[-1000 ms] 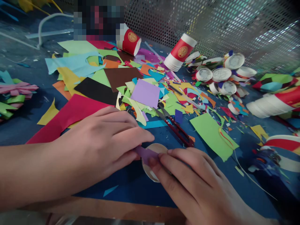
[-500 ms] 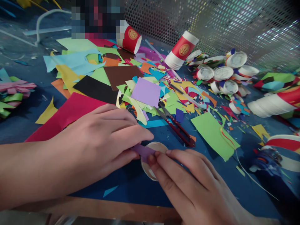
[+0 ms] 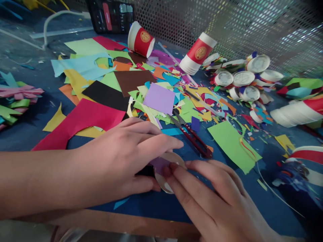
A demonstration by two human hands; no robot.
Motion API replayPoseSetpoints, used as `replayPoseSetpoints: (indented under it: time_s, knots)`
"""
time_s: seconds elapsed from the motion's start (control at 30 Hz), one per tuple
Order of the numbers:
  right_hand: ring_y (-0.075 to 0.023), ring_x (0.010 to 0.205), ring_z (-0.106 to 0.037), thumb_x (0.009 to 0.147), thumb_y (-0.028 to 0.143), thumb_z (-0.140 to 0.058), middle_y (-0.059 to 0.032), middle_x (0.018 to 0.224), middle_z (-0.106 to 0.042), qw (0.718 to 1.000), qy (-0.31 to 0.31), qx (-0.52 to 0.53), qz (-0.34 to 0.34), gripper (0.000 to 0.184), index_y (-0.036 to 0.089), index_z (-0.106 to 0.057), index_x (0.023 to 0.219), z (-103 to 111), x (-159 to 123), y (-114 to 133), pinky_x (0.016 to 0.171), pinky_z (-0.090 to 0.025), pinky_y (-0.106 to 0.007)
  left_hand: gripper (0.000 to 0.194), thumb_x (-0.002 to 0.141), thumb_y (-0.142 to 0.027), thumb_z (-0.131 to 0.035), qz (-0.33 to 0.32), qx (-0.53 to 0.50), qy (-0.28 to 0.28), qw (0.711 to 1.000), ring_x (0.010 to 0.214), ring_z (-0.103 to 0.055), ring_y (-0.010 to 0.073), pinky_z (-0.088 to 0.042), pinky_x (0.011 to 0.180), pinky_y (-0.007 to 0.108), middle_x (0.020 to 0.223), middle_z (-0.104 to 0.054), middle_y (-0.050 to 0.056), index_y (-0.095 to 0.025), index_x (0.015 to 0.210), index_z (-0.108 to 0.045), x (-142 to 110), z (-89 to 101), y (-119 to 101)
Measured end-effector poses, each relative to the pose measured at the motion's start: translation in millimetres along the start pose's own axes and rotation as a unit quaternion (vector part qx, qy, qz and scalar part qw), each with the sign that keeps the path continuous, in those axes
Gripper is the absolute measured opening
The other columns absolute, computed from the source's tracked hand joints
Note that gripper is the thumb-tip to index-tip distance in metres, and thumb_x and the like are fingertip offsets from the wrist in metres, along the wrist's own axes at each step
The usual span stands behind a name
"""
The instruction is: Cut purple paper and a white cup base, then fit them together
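My left hand (image 3: pixel 123 158) lies over the near part of the blue table, fingers closed down on a small purple paper strip (image 3: pixel 159 164) and the beige round disc (image 3: pixel 174 158) beneath it. My right hand (image 3: pixel 209 198) comes in from the lower right, its fingertips pressing the same strip onto the disc. Most of the disc is hidden under both hands. Red-handled scissors (image 3: pixel 194 139) lie just beyond the disc, apart from both hands.
Coloured paper sheets and scraps cover the table: a crimson sheet (image 3: pixel 85 119), a lilac square (image 3: pixel 159 98), a green sheet (image 3: pixel 232 143). Red paper cups (image 3: pixel 140 38) lie tipped at the back. Cut cup bottoms (image 3: pixel 242 79) pile at right before a perforated metal wall (image 3: pixel 227 23). A wooden table edge (image 3: pixel 126 223) runs nearest me.
My left hand has slid to the right, further over the purple strip and the disc. My right hand stays pressed on the strip. The view has shifted slightly.
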State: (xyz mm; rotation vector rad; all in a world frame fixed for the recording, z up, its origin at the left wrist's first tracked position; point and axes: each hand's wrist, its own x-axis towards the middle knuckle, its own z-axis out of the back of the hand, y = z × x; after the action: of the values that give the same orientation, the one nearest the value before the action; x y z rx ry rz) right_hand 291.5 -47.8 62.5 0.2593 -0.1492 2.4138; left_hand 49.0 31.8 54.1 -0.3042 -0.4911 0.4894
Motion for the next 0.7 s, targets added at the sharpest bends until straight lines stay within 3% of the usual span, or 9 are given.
replayPoseSetpoints:
  time_s: [0.23,0.53,0.7]
  knots:
    - [-0.0223,0.111,-0.057,0.106,0.030,-0.035,-0.0014,0.122,-0.076,0.999,-0.007,0.013,-0.045,0.046,0.013,-0.069,0.131,0.2,-7.0,0.5,0.114,-0.035,-0.030,0.059,0.082,-0.032,-0.082,0.008,0.009,0.005,1.000,0.106,-0.065,0.0213,-0.049,0.085,0.032,0.112,-0.071,0.003,-0.022,0.132,-0.052,-1.2,-1.2,0.1]
    - [-0.0219,0.106,-0.059,0.096,0.015,-0.042,0.0024,0.119,-0.077,0.999,-0.026,-0.004,-0.029,0.040,0.017,-0.073,0.121,-0.7,-5.5,1.0,0.104,-0.046,-0.033,0.058,0.081,-0.030,-0.082,0.019,0.008,0.000,1.000,0.106,-0.064,0.0199,-0.050,0.088,0.031,0.111,-0.071,0.001,-0.022,0.130,-0.051,-0.1,-0.8,-1.9]
    - [-0.0235,0.106,-0.061,0.096,0.016,-0.041,0.0014,0.120,-0.077,0.999,-0.016,0.003,-0.034,0.043,0.017,-0.071,0.127,-0.9,-6.6,1.3,0.106,-0.046,-0.034,0.057,0.083,-0.030,-0.080,0.019,0.004,-0.003,1.000,0.106,-0.064,0.0201,-0.049,0.089,0.032,0.112,-0.072,0.001,-0.023,0.131,-0.051,-1.5,-0.3,-1.2]
